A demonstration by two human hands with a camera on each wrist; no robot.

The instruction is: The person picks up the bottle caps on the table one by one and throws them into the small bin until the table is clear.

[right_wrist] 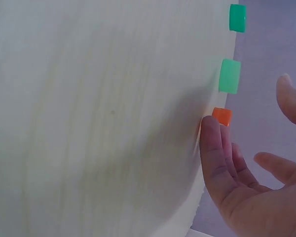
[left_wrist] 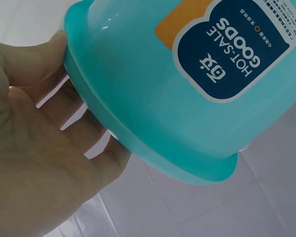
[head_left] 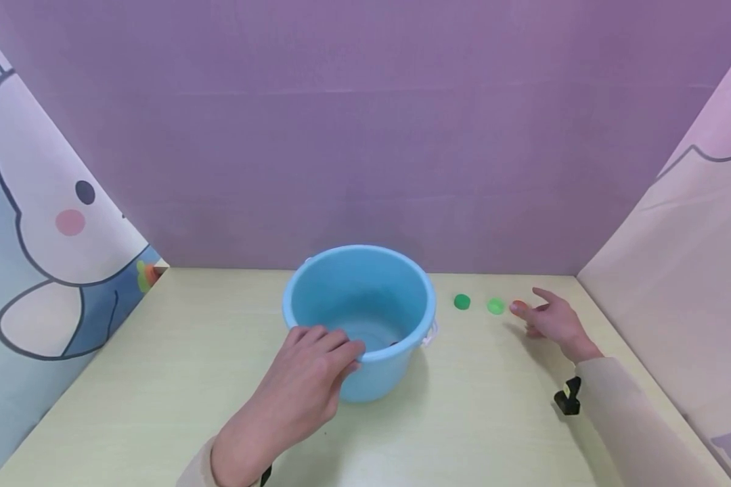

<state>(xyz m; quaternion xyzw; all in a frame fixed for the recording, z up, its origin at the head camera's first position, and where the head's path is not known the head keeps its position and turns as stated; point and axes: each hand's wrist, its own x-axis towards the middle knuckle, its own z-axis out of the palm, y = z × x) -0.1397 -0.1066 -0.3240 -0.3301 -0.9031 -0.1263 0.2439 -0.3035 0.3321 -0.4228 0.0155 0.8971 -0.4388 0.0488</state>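
A light blue bucket (head_left: 365,375) stands upright on the table, a printed label on its side in the left wrist view. My left hand (head_left: 304,379) grips its near rim, with the fingers over the edge. At the table's right, a dark green cap (head_left: 461,302), a light green cap (head_left: 495,306) and an orange cap (head_left: 520,306) lie in a row. Beside the orange one is my right hand (head_left: 554,323), fingers spread and holding nothing. In the right wrist view a fingertip overlaps the orange cap (right_wrist: 222,116); whether it touches is unclear.
The pale table (head_left: 219,325) meets a purple backdrop (head_left: 365,135) just behind the bucket and caps. Printed cloth walls flank it on both sides. A small dark thing (head_left: 394,343) shows inside the bucket, mostly hidden by the rim. A white handle fitting (head_left: 430,333) sticks out at its right.
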